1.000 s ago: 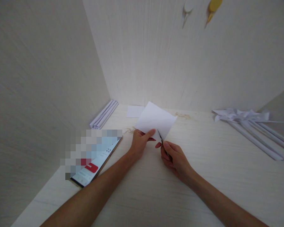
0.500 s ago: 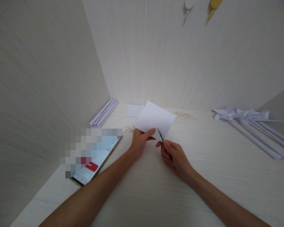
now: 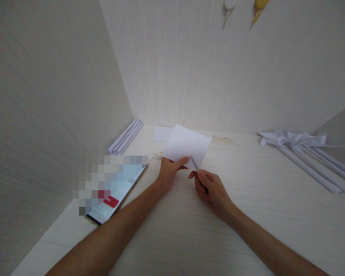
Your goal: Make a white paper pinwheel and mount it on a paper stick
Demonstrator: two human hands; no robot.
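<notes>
Head view. Landmark: white paper sheet, held tilted above the pale desk, near the back wall.

Left hand: closed on the near-left edge of the sheet, thumb on top of the paper, fingers underneath.

Right hand: just right of and nearer than the sheet's lower corner, curled shut around small scissors. The dark blades point up-left and meet the sheet's near edge beside the left thumb. Whether the blades are parted cannot be told.

Behind-left of the sheet: a smaller white paper piece flat on the desk, close to the wall.

Further left of the sheet: a bundle of rolled paper sticks lying against the side wall.

Near-left of the sheet: a phone, flat, screen lit, partly pixelated.

Well right of the sheet: paper pinwheels on long rolled stems, lying on the desk.
</notes>
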